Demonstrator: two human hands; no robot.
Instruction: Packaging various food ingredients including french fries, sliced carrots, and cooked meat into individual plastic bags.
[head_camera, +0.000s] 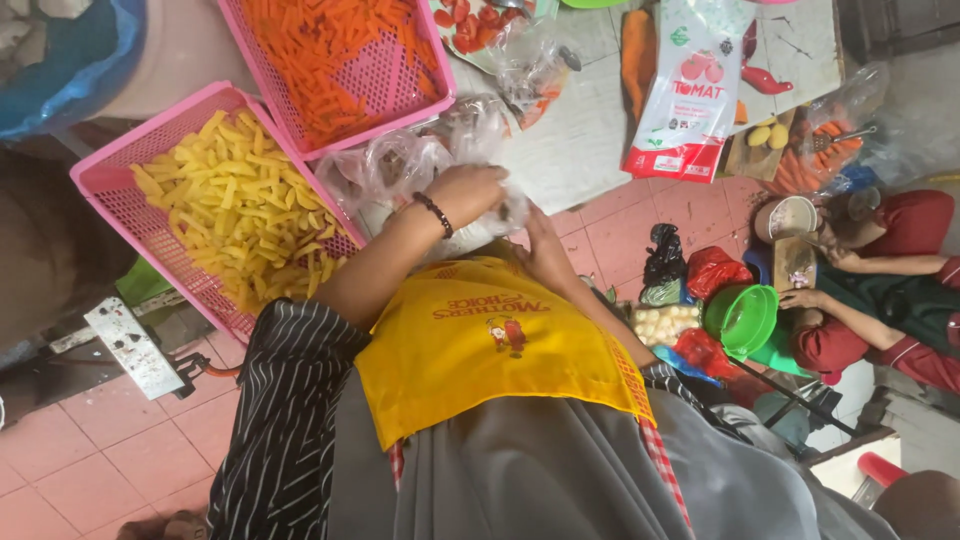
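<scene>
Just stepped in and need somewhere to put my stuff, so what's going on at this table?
A person in a yellow apron has both hands on clear plastic bags at the table's edge: the left hand, with a dark bead bracelet, lies on top, and the right hand is beside it. Next to the bags sit a pink basket of yellow cut sticks and a pink basket of orange cut sticks. Another person in red works low on the floor nearby.
</scene>
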